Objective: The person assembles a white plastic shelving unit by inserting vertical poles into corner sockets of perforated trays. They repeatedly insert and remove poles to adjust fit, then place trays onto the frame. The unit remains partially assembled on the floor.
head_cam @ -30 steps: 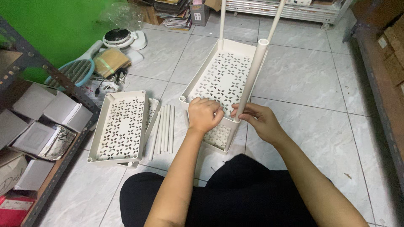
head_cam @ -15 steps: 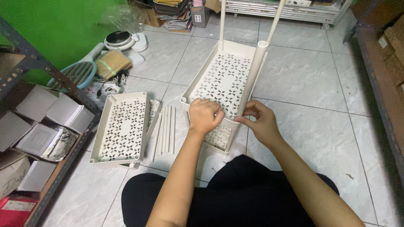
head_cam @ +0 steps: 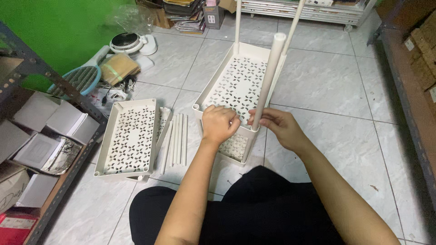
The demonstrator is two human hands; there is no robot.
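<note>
tray [head_cam: 236, 86] near end hidden by hands | pole [head_cam: 269, 77] upright, leaning slightly, long axis vertical | right hand [head_cam: 279, 129] pinching pole base | left hand [head_cam: 219, 123] fisted on tray rim, contents unclear

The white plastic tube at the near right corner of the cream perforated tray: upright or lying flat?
Upright. The white plastic tube rises from the cream perforated tray's corner, its base pinched by the right hand.

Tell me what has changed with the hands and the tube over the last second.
Little moved. The right hand slid in from beside the tray until its fingers pinch the base of the upright white tube at the near corner. The left hand stayed closed on the tray's near rim. The spare tray and loose tubes on the floor lie as before.
</note>
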